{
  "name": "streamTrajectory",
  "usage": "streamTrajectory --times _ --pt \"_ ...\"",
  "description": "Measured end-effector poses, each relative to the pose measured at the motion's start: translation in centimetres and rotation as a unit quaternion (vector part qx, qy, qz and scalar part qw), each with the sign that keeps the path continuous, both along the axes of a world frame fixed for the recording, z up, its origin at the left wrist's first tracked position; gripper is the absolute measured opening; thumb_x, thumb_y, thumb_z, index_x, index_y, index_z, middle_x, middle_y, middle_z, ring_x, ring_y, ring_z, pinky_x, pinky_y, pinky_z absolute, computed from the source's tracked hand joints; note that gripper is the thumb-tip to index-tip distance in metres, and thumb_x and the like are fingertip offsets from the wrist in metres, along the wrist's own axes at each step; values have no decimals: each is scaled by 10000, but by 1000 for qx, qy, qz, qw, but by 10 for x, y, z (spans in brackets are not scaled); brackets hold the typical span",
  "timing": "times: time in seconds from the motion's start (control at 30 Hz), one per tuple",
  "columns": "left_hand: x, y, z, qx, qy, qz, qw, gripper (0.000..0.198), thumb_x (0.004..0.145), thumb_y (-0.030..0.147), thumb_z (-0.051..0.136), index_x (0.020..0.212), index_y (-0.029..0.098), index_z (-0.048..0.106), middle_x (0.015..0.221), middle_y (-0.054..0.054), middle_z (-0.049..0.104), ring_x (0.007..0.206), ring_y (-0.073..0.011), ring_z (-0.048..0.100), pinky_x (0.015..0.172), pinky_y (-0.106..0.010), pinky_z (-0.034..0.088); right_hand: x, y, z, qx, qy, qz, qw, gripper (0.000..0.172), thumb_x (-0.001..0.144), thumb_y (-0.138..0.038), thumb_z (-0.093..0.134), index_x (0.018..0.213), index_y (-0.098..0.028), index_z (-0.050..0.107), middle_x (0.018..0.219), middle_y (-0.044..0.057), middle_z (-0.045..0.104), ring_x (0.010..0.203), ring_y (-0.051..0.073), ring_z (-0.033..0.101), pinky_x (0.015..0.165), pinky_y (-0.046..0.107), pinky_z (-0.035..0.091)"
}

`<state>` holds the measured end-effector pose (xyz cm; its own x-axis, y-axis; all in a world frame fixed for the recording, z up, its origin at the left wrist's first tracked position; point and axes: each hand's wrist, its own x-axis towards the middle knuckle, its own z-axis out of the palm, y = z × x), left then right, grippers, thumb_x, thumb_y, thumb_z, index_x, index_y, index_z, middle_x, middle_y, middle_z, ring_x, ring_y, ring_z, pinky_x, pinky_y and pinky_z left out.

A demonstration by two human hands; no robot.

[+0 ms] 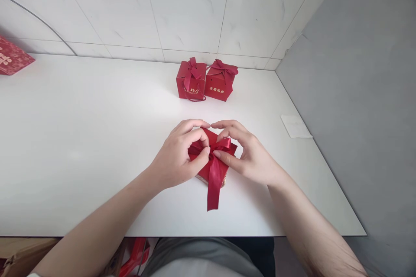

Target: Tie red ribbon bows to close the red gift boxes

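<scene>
A small red gift box (202, 172) sits on the white table close to me, partly covered by my hands. Across its top runs a dark red satin ribbon (213, 186), looped into a bow, with one tail hanging down over the front. My left hand (182, 151) pinches the ribbon at the left of the knot, thumb against forefinger. On the other side, my right hand (247, 151) has its thumb at the knot and its fingers curled around the right loop. Both forefingers or neighbouring fingers nearly meet above the box.
Two red gift boxes with bows, a left one (182, 80) and a right one (217, 88), stand near the tiled wall (188, 8). A folded white paper (295, 126) lies at right by the grey partition (357, 95). A patterned red box (13, 58) is far left.
</scene>
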<state>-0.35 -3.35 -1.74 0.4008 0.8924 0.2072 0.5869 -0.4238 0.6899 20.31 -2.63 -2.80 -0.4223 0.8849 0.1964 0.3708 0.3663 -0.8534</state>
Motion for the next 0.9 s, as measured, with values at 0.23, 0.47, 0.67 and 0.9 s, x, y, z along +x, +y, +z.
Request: streamTrajectory --times 0.23,0.47,0.67,0.9 --pt "-1 2 1 -25 4 -8 1000 37 859 214 569 825 218 583 1319 -72 563 1296 -264 504 1018 -425 479 4 1 -2 24 21 13 999 76 897 -210 651 900 -271 695 1359 42 592 1295 276 531 955 453 536" --pt "-2 4 2 -55 5 -5 998 30 837 222 583 821 219 609 1351 -75 543 1318 -280 493 1034 -443 486 0 2 -6 61 20 1 998 75 926 -240 641 882 -258 699 1372 38 622 1355 273 496 1091 508 461" --pt "-4 5 1 -45 8 -26 999 40 848 236 591 827 219 619 1410 -57 513 1291 -267 521 1002 -408 512 -8 -5 -7 54 -17 -20 998 114 955 -214 560 858 -231 616 1441 71 570 1446 272 394 1128 548 420" --pt "-22 5 20 -19 25 -13 999 234 839 204 590 1064 256 558 1339 -55 565 1215 -251 570 934 -383 544 -13 -9 -8 28 5 -70 997 117 923 -228 584 808 -231 603 1379 85 621 1406 281 451 1112 530 439"
